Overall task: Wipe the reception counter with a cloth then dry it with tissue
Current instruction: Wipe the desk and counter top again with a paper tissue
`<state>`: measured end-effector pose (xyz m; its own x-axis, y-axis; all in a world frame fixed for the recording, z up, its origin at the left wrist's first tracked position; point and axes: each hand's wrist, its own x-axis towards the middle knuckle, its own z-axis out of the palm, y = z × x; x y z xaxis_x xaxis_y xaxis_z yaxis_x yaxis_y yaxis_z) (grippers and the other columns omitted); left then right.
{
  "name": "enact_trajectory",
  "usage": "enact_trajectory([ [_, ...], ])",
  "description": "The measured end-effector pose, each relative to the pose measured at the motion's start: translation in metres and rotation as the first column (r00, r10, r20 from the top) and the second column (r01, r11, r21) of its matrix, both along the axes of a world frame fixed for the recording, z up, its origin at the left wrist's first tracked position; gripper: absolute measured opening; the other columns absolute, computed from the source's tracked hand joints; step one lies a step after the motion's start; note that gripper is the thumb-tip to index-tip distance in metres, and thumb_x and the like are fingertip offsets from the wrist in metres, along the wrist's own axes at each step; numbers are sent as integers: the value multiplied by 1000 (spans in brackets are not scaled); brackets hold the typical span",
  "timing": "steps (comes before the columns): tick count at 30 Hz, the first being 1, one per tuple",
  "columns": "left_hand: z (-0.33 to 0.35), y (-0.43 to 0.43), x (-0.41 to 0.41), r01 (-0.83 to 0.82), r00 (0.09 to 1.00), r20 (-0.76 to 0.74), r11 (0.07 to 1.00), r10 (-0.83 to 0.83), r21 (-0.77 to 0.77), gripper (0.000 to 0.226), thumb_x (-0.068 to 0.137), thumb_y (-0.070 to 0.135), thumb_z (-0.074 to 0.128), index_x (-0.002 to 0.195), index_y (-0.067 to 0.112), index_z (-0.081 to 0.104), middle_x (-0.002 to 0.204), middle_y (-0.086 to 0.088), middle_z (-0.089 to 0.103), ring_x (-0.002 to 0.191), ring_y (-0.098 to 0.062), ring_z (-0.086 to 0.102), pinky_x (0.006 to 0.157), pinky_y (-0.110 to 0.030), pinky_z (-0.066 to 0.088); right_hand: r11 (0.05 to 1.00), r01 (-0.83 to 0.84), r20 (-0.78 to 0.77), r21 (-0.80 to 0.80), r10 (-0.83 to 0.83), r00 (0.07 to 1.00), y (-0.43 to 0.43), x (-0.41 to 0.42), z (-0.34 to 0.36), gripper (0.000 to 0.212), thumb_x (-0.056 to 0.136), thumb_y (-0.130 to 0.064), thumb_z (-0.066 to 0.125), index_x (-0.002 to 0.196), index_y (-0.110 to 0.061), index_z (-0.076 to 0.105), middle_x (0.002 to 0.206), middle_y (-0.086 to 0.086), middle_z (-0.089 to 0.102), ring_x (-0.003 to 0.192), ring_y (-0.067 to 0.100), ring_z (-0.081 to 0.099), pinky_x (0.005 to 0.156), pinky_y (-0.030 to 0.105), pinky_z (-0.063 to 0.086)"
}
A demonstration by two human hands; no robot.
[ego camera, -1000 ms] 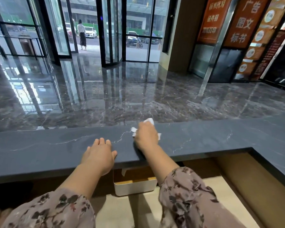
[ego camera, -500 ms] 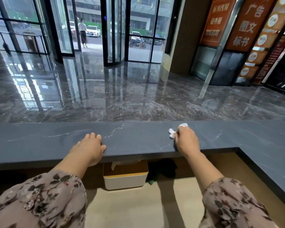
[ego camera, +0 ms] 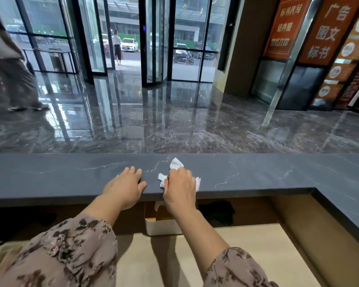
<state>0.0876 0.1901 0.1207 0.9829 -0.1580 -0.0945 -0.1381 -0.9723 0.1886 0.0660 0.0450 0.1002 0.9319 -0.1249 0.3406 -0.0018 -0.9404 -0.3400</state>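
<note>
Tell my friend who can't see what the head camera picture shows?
A person's right hand presses a white tissue on a dark grey counter, while the left hand lies flat beside it. A tissue box sits on the desk below.

A polished dark marble floor (ego camera: 174, 125) stretches across the lobby, mirroring the glass and daylight. At the far side stands a black-framed revolving door (ego camera: 155, 38) between tall glass walls (ego camera: 50, 34), with parked cars (ego camera: 130, 44) and a street visible outside. On the right hang orange signboards (ego camera: 332, 27) with pale characters, beside a brown pillar (ego camera: 238, 44). A passer-by's legs (ego camera: 15, 79) blur at the left edge.
</note>
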Motion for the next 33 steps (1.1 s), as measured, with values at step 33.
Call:
enact_trajectory([
  [33, 0, 12, 4, -92, 994, 48, 995, 94, -35, 35, 100, 15, 35, 135, 13, 39, 145, -8, 37, 137, -24, 31, 108, -38, 32, 952, -304, -453, -33, 257, 854, -50, 79, 25, 50, 101, -37, 26, 149, -21, 26, 159, 5, 12, 140, 32, 27, 111, 45, 23],
])
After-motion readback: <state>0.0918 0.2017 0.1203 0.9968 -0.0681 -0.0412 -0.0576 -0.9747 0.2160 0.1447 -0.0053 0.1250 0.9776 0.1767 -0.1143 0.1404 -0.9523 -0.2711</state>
